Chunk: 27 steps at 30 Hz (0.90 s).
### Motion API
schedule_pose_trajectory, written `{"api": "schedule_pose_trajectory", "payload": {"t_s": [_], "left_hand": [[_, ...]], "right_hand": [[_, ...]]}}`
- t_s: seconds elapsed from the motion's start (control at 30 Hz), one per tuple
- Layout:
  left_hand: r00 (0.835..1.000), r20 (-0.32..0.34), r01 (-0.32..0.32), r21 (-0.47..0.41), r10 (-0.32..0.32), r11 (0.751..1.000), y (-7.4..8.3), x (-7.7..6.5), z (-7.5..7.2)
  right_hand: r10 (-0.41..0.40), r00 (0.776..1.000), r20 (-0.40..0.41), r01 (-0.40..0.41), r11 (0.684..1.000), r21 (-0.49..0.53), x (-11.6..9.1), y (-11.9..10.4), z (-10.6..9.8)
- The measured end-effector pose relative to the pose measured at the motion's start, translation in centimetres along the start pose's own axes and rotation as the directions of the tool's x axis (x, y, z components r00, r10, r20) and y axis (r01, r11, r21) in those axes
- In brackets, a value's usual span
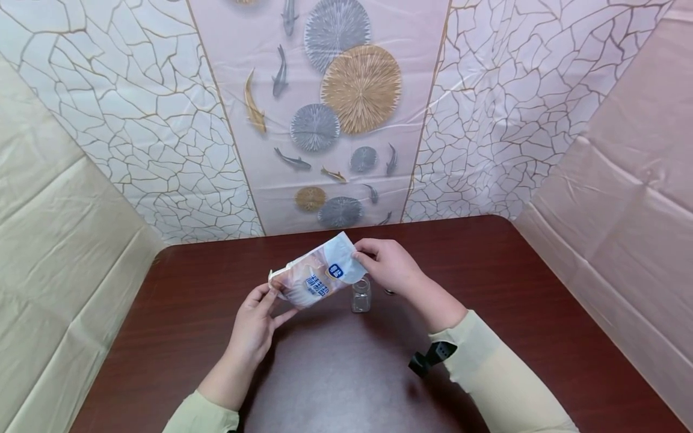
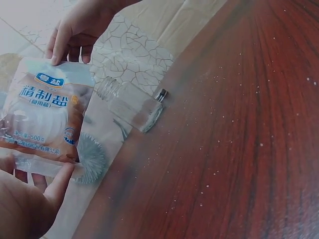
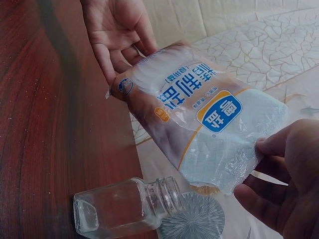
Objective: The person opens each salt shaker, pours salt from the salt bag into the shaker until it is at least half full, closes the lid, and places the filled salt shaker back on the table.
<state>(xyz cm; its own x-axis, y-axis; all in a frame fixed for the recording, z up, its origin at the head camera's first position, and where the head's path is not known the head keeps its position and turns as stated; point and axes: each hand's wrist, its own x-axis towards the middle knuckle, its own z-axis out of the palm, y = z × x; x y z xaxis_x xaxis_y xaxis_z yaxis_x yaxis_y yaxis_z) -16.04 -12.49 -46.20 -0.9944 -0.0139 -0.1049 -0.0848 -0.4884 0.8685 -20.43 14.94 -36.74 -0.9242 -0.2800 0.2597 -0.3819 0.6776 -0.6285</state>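
A bag of salt, printed in blue with a pale end, is held up over the table between both hands. My left hand grips its lower left end, thumb on the front. At the pale end, my right hand pinches the corner between thumb and fingers. Just below that end stands a clear glass jar with a bare threaded neck. Beside it lies a small silvery cap, mostly hidden by the right wrist in the head view. Whether the bag is cut open I cannot tell.
The dark red-brown table carries scattered white grains in the wrist views. A patterned cloth hangs behind the back edge, and beige cloth walls close both sides. A black strap device sits at the right cuff.
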Motion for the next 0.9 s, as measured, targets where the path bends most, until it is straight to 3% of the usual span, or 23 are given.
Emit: {"api": "schedule_pose_trajectory", "payload": {"t_s": [0.2,0.9], "left_hand": [[0.999,0.025,-0.038,0.013,0.038,0.999,0.18,-0.03,0.04],[1.000,-0.019,-0.002,0.018,0.002,1.000,0.62,0.04,0.31]], "right_hand": [[-0.011,1.000,-0.011,0.010,1.000,-0.005,0.03,-0.04,-0.06],[0.037,0.999,-0.012,-0.037,0.998,0.043,-0.24,0.51,0.15]]}}
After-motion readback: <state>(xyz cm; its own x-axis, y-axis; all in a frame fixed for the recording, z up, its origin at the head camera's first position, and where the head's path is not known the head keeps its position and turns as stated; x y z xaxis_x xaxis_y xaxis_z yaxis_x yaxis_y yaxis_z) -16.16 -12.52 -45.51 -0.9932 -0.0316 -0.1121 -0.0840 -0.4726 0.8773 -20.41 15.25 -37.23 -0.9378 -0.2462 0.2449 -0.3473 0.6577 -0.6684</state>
